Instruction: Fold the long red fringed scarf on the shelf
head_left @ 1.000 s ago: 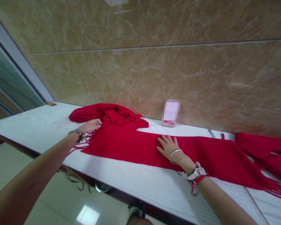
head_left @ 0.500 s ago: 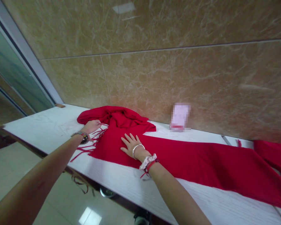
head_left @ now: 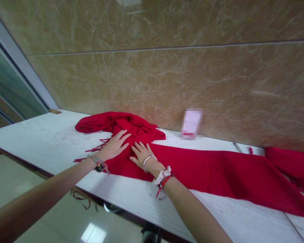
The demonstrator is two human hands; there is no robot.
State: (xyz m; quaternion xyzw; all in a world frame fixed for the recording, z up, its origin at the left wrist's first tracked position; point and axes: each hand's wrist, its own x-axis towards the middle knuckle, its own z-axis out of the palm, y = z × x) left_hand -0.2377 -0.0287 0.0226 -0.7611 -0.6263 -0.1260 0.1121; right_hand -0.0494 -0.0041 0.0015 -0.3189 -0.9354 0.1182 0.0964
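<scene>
At left, the fringe (head_left: 99,147) looked apt to tangle; the left hand (head_left: 113,147) lay on the scarf (head_left: 205,165) beside it, fingers spread, the right hand (head_left: 143,156) next, fingers fanned too. The scarf ran rightward along the table (head_left: 139,192), seemingly light and soft, best held by its corners.

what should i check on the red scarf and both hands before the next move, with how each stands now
1. Left hand on the scarf, fingers spread: ok.
2. Right hand on the scarf, fingers spread: ok.
3. Fringe near the left hand lying straight: not ok, strands stray unevenly.
4. Bunched red cloth separate from the scarf: cannot tell, they meet behind the hands.
5. Scarf's right end lying flat: cannot tell, it runs past the picture's edge.
6. Blurred pink object by the wall clear of the scarf: ok.
</scene>
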